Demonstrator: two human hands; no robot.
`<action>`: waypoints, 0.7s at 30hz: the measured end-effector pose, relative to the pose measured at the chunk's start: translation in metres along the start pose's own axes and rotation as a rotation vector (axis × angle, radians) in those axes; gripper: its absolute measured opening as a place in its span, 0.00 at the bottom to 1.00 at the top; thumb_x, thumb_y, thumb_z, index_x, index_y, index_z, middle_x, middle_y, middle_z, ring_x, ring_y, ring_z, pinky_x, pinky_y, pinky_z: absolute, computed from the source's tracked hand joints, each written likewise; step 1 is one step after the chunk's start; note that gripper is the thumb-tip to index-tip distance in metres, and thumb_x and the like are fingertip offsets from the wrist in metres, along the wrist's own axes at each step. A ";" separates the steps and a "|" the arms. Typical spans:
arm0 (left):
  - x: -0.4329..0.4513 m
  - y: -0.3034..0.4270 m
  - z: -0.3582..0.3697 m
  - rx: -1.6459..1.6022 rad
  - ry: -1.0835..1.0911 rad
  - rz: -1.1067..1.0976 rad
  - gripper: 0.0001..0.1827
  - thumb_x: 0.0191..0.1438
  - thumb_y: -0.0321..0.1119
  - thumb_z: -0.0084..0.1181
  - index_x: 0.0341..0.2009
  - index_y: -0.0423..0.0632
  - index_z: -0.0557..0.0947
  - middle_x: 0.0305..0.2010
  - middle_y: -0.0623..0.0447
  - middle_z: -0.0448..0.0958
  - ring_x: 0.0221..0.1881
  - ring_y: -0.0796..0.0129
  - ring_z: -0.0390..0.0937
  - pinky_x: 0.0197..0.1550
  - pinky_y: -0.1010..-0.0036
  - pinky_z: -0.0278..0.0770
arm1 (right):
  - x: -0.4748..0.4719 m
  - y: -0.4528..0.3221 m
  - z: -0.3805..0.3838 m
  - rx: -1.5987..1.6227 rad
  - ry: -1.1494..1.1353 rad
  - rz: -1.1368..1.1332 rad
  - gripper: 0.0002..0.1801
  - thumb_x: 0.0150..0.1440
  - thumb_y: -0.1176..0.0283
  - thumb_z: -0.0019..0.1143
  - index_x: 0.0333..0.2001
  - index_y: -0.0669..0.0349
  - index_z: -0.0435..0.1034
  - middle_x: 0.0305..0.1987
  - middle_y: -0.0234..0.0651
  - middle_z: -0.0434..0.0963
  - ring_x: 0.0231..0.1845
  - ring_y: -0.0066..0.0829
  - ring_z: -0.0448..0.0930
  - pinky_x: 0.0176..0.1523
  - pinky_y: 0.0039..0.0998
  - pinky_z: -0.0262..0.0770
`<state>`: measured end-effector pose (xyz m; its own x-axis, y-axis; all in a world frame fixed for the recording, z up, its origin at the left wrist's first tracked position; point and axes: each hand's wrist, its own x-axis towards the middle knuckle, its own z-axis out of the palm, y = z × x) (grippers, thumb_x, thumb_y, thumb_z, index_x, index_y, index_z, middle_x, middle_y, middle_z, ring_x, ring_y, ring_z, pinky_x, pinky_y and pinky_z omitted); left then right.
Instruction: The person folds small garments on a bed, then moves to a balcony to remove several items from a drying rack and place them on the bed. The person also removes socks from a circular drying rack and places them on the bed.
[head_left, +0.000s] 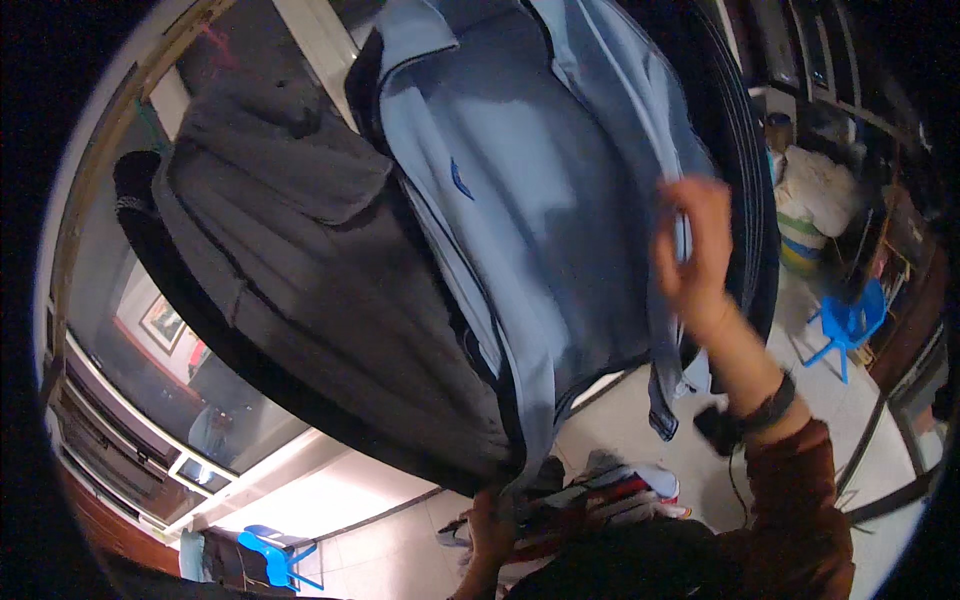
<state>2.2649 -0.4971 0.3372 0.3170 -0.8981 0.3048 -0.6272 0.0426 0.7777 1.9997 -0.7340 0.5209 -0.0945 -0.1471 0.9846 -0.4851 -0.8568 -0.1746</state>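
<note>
A light blue jacket (525, 165) hangs open before me, its darker inside facing me and a small dark blue mark on one front panel. My right hand (697, 255), slightly blurred, grips the jacket's front edge on the right; some blue cloth shows between the thumb and fingers. Low in the picture, my left hand (491, 521) is at the bottom hem of the other front panel, its fingers closed on the cloth. A dark grey garment (315, 247) with a collar or hood hangs directly left of the jacket, with black cloth (247, 367) along its outer edge.
Several garments (600, 495) lie heaped below, near my body. Small blue plastic chairs stand at the right (847, 322) and lower left (274, 555). A striped bag (799, 232) with pale stuffing is at the right. Framed glass (247, 405) runs along the left.
</note>
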 end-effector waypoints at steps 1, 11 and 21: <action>-0.003 -0.003 0.004 -0.053 -0.003 -0.088 0.21 0.42 0.39 0.54 0.40 0.41 0.71 0.35 0.46 0.71 0.38 0.59 0.70 0.42 0.67 0.66 | -0.025 -0.009 0.009 0.124 -0.179 0.113 0.20 0.40 0.83 0.43 0.42 0.63 0.64 0.38 0.45 0.67 0.42 0.43 0.68 0.45 0.35 0.65; -0.030 0.002 0.010 0.121 -0.017 -0.118 0.17 0.44 0.32 0.53 0.39 0.40 0.70 0.36 0.44 0.71 0.39 0.60 0.70 0.43 0.71 0.66 | -0.051 -0.046 0.117 0.891 -0.526 0.779 0.36 0.43 0.68 0.60 0.54 0.61 0.53 0.49 0.39 0.64 0.49 0.31 0.64 0.52 0.28 0.59; -0.029 -0.011 0.006 0.326 -0.246 0.210 0.27 0.35 0.45 0.62 0.40 0.45 0.72 0.43 0.44 0.68 0.46 0.53 0.65 0.49 0.64 0.62 | -0.043 -0.065 0.140 0.935 -0.519 0.759 0.35 0.45 0.78 0.54 0.57 0.60 0.50 0.55 0.42 0.61 0.52 0.29 0.64 0.54 0.25 0.57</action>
<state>2.2587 -0.4743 0.3167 0.0057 -0.9636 0.2674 -0.8635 0.1301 0.4873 2.1563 -0.7413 0.4908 0.3698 -0.7334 0.5705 0.3424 -0.4632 -0.8174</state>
